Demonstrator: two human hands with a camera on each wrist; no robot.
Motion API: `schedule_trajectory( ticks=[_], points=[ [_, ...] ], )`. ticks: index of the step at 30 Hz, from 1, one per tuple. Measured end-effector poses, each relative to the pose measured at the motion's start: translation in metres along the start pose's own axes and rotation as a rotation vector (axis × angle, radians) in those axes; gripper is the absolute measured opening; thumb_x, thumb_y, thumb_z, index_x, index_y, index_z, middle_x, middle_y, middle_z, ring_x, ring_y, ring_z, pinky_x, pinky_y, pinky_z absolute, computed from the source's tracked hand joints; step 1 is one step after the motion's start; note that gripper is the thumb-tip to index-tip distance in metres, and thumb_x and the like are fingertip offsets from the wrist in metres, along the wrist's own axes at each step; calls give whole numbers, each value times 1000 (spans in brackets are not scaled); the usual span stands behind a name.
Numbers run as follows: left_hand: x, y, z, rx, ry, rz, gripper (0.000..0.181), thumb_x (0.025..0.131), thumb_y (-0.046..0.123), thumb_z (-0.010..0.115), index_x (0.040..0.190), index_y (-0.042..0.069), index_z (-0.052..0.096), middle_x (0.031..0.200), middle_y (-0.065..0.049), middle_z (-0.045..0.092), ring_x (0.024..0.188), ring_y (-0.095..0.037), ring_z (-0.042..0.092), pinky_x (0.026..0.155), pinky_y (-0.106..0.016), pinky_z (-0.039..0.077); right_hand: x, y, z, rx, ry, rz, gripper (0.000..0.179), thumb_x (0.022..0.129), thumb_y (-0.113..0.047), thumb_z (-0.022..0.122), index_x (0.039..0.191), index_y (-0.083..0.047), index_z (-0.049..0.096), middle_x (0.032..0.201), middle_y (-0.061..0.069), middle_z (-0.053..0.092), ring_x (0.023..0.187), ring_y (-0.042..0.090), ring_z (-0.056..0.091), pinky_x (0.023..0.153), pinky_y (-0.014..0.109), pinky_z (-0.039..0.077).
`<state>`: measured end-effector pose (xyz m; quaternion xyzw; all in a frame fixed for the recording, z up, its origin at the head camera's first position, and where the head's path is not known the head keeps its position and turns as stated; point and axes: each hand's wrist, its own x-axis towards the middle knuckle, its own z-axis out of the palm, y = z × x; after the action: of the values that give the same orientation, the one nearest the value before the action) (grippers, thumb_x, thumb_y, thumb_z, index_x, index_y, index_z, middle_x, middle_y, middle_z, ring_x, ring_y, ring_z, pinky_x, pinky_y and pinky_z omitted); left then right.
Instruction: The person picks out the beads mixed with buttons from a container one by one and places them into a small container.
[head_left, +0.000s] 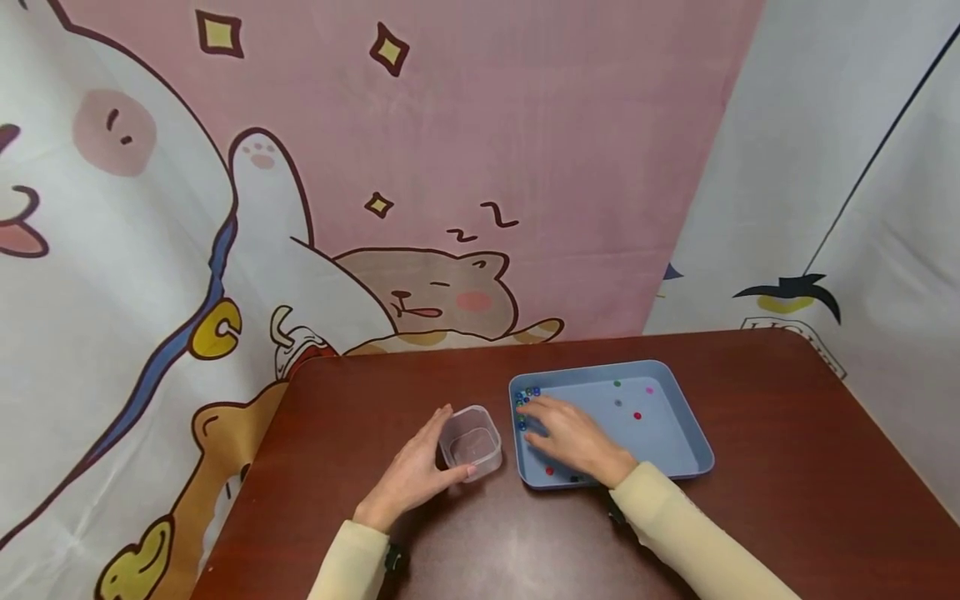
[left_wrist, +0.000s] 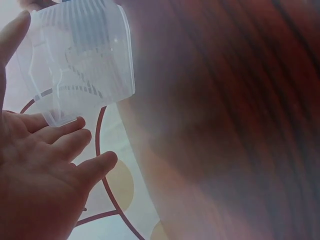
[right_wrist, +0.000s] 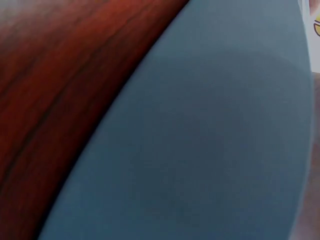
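Observation:
On the left, my left hand [head_left: 411, 471] holds a clear plastic container [head_left: 487, 457], thumb at its near side and fingers along the far side. The container's mouth faces up and no contents show inside. The left wrist view shows the thumb and fingers on either side of the container [left_wrist: 95, 65]. My right hand [head_left: 573, 435] reaches over the left part of a blue tray [head_left: 671, 446], fingers spread and slightly bent. Its fingertips are close to a cluster of small blue and green beads [head_left: 522, 426] along the tray's left wall; the hand hides part of the tray floor.
Loose on the tray floor lie a red bead [head_left: 637, 415], a pink bead [head_left: 649, 390] and a green bead [head_left: 617, 383]. Another red bead [head_left: 550, 472] sits near the front wall. A brown wooden table [head_left: 780, 433] meets a cartoon-printed curtain [head_left: 585, 167] behind.

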<state>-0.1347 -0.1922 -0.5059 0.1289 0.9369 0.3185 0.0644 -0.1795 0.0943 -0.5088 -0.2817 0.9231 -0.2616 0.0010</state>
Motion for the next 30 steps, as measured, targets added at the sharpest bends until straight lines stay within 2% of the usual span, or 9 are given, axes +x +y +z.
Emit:
schedule_trajectory(
  ticks=[10, 15, 19, 30],
  points=[
    [0, 2, -1, -6, -8, -8, 108, 83, 61, 80, 164, 11, 29, 167, -18, 29, 146, -41, 41, 109, -63, 40, 7, -2, 8, -23, -16, 18, 33, 91, -13, 80, 121, -1, 75, 129, 19, 67, 124, 37, 61, 106, 53, 48],
    [1, 2, -1, -7, -13, -13, 107, 83, 58, 81, 164, 11, 29, 168, -16, 29, 147, -40, 41, 111, -61, 39, 10, -2, 13, -61, 16, 16, 28, 89, -12, 82, 115, -3, 77, 117, 14, 70, 108, 34, 66, 93, 49, 55],
    [0, 1, 0, -10, -13, -10, 105, 84, 55, 82, 164, 10, 29, 167, -17, 30, 146, -39, 42, 111, -60, 39, 10, -3, 16, -94, 40, 5, 26, 86, -12, 84, 110, -4, 78, 109, 11, 70, 99, 32, 65, 85, 48, 56],
    [0, 2, -1, -26, -12, -10, 106, 83, 55, 82, 163, 10, 30, 166, -17, 32, 146, -39, 42, 112, -61, 39, 10, 0, 22, -147, 61, 21, 20, 84, -17, 87, 101, -11, 79, 101, 5, 67, 91, 29, 62, 75, 49, 54]
  ],
)
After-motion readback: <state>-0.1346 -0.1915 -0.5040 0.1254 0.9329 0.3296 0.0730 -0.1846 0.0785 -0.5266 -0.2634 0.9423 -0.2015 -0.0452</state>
